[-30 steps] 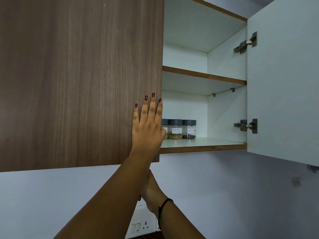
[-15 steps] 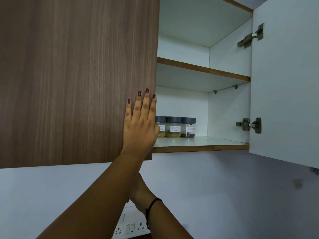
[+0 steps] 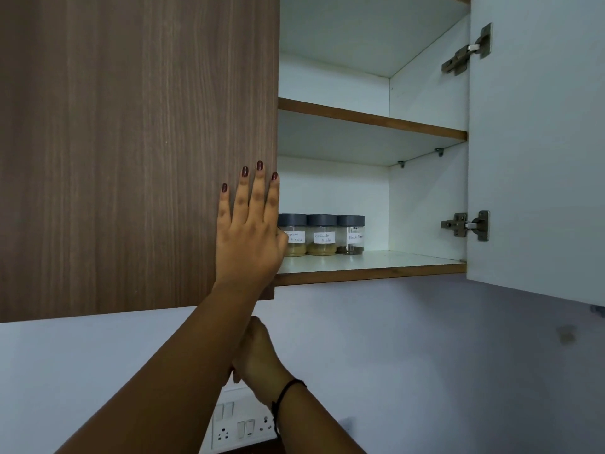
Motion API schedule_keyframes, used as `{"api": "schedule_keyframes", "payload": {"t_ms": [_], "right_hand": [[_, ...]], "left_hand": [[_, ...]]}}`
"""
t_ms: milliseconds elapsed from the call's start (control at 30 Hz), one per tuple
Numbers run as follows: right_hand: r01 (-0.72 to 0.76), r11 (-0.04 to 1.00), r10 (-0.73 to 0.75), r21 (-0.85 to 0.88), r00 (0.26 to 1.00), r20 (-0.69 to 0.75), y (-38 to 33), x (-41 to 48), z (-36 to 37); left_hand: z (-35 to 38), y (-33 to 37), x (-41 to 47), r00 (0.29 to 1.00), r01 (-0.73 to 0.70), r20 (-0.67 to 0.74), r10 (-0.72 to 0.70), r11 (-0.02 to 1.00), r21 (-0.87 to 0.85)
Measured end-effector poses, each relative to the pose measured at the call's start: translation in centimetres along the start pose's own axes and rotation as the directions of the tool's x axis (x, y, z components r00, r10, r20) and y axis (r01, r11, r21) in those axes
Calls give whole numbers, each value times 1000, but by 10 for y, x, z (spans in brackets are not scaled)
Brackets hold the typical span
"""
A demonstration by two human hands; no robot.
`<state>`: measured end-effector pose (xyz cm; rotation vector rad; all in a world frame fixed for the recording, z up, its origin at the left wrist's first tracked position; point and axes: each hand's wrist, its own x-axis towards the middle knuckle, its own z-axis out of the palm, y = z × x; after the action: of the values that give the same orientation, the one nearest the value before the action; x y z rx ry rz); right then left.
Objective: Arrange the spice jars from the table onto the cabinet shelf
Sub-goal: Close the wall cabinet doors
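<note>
Three spice jars with dark grey lids and white labels stand in a row on the lower shelf (image 3: 393,268) of the open wall cabinet: the left jar (image 3: 294,237), the middle jar (image 3: 321,236) and the right jar (image 3: 350,235). My left hand (image 3: 250,231) lies flat with straight fingers on the brown left door (image 3: 137,152), near its free edge, and covers part of the left jar. My right hand (image 3: 260,353), with a black band at the wrist, hangs below the cabinet. My left forearm hides its fingers, so whether it holds anything is unclear.
The white right door (image 3: 537,142) stands swung open with two metal hinges. The upper shelf (image 3: 373,117) is bare. Below the cabinet is a pale wall with a switch and socket panel (image 3: 240,427).
The brown door's free edge and my left hand on it have shifted left, uncovering more of the left jar. My right hand stays low behind the forearm.
</note>
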<state>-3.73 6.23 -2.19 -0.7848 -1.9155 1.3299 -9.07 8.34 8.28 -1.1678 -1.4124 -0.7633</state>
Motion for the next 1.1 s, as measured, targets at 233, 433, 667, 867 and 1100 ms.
{"api": "schedule_keyframes", "payload": {"t_ms": [233, 433, 667, 867, 1100], "right_hand": [[167, 980, -185, -113, 966, -180, 7, -40, -70], [236, 967, -256, -99, 911, -324, -4, -78, -128], [352, 930, -358, -107, 795, -490, -27, -128, -186], [490, 860, -475, -146, 661, -580, -53, -177, -231], [612, 691, -690, -386, 397, -605, -87, -239, -272]], "left_hand": [[-1, 1, 0, 1000, 1, 24, -1, 1000, 1], [-10, 4, 2, 995, 32, 90, -31, 999, -11], [-50, 48, 9, 938, 212, 289, -190, 976, -45], [-84, 151, 3, 898, 378, 406, -172, 774, -508], [-121, 302, -14, 910, 380, 413, 28, 342, -859]]}}
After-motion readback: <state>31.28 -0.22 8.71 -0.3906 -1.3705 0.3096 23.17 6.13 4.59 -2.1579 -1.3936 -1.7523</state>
